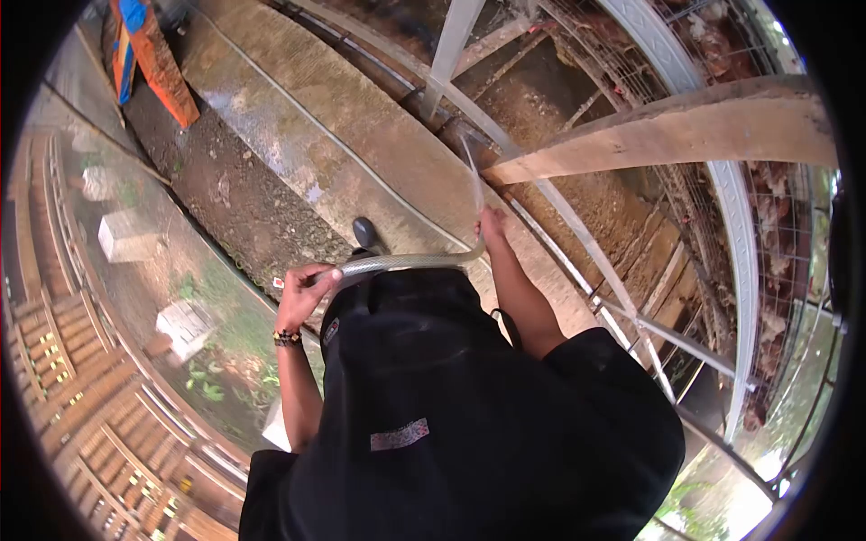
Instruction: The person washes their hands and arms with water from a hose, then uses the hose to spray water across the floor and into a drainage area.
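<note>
A clear, braided hose runs across the front of my waist. My left hand, with a beaded bracelet at its wrist, is closed around the hose on the left side. On the right, my right hand grips the hose near its end, its fingers wrapped round it. From that hand a pale stream or spray extends up toward the gutter beside the cages; whether it is water or hose is hard to tell. More hose trails along the concrete walkway toward the top left.
Wire cages with brown hens stand at the right, behind metal struts and a wooden beam. An orange and blue object lies at the upper left. Netting and white blocks are on the left. A dark shoe shows below me.
</note>
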`<control>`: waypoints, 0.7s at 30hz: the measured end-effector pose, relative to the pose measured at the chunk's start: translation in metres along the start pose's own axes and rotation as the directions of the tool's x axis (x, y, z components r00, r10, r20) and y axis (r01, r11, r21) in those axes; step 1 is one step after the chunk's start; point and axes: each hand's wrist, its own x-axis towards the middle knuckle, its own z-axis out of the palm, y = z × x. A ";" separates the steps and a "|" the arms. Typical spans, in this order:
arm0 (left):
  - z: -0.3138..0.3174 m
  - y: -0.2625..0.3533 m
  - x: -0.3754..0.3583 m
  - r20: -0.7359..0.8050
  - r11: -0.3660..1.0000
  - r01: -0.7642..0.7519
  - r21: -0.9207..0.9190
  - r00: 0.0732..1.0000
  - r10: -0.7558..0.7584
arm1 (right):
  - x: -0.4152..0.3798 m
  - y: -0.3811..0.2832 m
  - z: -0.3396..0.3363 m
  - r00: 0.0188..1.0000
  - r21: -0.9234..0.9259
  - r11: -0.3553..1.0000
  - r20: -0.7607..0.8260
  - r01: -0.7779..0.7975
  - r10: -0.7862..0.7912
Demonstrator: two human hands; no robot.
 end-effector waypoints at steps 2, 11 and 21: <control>-0.029 0.011 0.022 0.054 0.999 -0.021 0.035 0.998 0.019 | 0.000 0.000 0.016 1.000 0.044 0.999 0.011 -0.023 0.023; -0.076 0.050 0.096 0.260 0.990 -0.120 0.067 0.961 0.099 | -0.040 -0.030 0.036 0.981 0.154 0.984 -0.157 -0.090 0.114; -0.060 0.084 0.115 0.378 0.976 -0.197 0.087 0.913 0.151 | -0.060 -0.015 0.015 0.990 0.297 0.951 -0.087 -0.082 0.112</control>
